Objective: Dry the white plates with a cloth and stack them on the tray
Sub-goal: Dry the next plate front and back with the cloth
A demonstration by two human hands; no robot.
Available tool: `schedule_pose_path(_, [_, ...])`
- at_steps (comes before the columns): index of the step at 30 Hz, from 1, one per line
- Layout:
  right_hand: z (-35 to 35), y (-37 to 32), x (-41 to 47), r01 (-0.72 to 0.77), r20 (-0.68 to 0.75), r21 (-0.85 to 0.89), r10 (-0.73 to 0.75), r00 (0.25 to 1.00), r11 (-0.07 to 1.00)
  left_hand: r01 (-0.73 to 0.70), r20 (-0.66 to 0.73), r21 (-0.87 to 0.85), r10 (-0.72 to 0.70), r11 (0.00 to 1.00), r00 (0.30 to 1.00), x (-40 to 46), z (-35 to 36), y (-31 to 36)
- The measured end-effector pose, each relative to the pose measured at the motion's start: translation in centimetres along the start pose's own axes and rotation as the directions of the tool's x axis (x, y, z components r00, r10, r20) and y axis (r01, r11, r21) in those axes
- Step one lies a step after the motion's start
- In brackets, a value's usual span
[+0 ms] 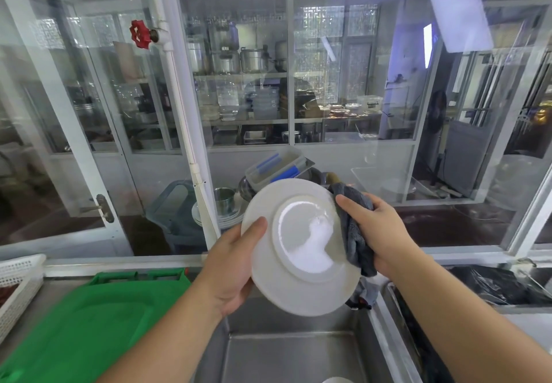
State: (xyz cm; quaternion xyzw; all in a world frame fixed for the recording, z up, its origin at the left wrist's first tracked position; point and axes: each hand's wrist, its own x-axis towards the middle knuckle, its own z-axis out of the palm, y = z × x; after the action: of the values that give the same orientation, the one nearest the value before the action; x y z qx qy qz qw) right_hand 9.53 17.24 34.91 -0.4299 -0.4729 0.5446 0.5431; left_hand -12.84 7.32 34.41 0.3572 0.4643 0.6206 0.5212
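ok, drying step in hand, nothing stacked that i can see. white plate (300, 246) is held up over the steel sink (286, 352), tilted, underside with its foot ring facing the camera. left hand (231, 266) has it by the left rim - thumb over the near face, fingers hidden behind, so a pinch grip on the plate edge. right hand (378, 230) is closed around a bunched grey cloth (355, 233), pressing it against the plate's right rim; cloth wraps to the back and a tail hangs below the plate.

green tray (89, 320) lies on the surface left of the sink, bare as far as the frame shows. white basket (18, 278) further left of the sink. another white rim just shows at the bottom edge inside the sink - probably the next plate, can't tell.

risks from here:
- plate is likely wet and held on one edge only; if the wiping push runs away from the left thumb it can slip out and drop into the sink, chipping it or whatever lies below.
- hanging cloth tail could dip into the sink and pick up water, rewetting the plate.
- only the rim is under the cloth now; foot ring may hold water and would wet the tray if skipped.
- transfer left crosses the sink edge - a low carry clips it.
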Motion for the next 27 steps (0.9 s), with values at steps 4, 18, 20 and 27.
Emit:
schedule_pose_path(4, [1.0,2.1,-0.5,-0.114,-0.056,0.185,0.126,0.99,0.976,-0.089,-0.099,-0.115,0.078,0.989,0.992,-0.3,1.6,-1.3])
schedule_pose_path(18, [-1.0,2.5,-1.0,-0.047,-0.088,0.133,0.059,0.994,0.99,0.13,0.054,-0.05,-0.128,0.99,0.99,0.6,-0.1,-0.3])
schedule_pose_path(20, [-1.2,1.0,-0.8,0.021,-0.057,0.027,-0.019,0.998,0.999,0.123,0.079,0.04,-0.126,0.992,0.989,0.7,-0.2,0.5])
schedule_pose_path(27, [-0.6,-1.1,-1.2,0.074,-0.069,0.052,-0.071,0.995,0.996,-0.018,0.043,0.014,0.018,1.0,0.999,-1.0,1.8,0.4])
